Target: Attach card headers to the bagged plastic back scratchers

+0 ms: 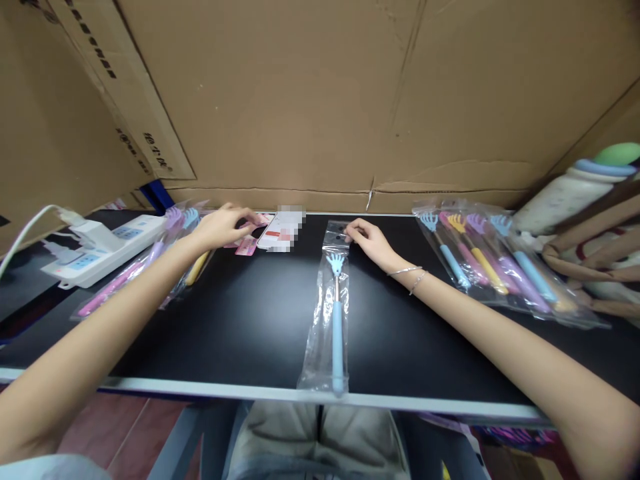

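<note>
A light-blue back scratcher (pixel 338 333) with a small hand-shaped head lies in a clear plastic bag (pixel 320 333) at the middle of the table, its handle toward me. My right hand (pixel 369 241) has its fingers closed at the top corner of that bag, by the hang hole. Over at the left, my left hand (pixel 225 225) reaches over small pink cards (pixel 246 247); its fingers are bent and apart, with fingertips at the cards. A phone (pixel 277 232), partly blurred out, lies beside the cards.
More bagged back scratchers (pixel 480 257) lie at the right, and others (pixel 117 283) under my left forearm. A white power strip (pixel 113 247) with plugs sits far left. A bottle (pixel 565 197) stands at the right. Cardboard (pixel 300 100) walls the back.
</note>
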Demonstrator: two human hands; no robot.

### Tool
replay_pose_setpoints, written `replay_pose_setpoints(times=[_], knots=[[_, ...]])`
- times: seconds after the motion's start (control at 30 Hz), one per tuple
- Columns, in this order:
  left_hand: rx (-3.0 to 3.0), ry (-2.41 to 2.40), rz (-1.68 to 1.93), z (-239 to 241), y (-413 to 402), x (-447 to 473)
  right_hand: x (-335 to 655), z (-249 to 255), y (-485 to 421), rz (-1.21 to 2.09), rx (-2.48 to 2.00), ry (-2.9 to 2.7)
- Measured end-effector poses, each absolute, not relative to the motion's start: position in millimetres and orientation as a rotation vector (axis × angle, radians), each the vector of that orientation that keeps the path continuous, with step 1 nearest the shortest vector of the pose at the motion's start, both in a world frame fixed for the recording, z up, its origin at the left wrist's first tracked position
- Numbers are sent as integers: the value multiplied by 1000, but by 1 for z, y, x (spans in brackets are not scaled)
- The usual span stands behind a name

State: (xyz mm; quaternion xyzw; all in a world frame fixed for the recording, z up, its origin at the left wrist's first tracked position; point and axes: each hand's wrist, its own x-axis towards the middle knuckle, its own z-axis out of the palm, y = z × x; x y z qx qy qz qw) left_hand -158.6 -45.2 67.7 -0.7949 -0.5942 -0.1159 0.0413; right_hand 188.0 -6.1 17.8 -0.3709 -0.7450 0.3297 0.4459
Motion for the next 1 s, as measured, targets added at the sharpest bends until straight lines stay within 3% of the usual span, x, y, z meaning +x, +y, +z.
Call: replay_pose_setpoints(times=[0.2, 1.0], knots=[[-2537, -1886, -69, 47, -55, -198, 189, 17, -4, 838, -940, -1810], [-2670, -1766, -209, 49, -60, -196, 188, 19, -8, 830, -909, -1829]])
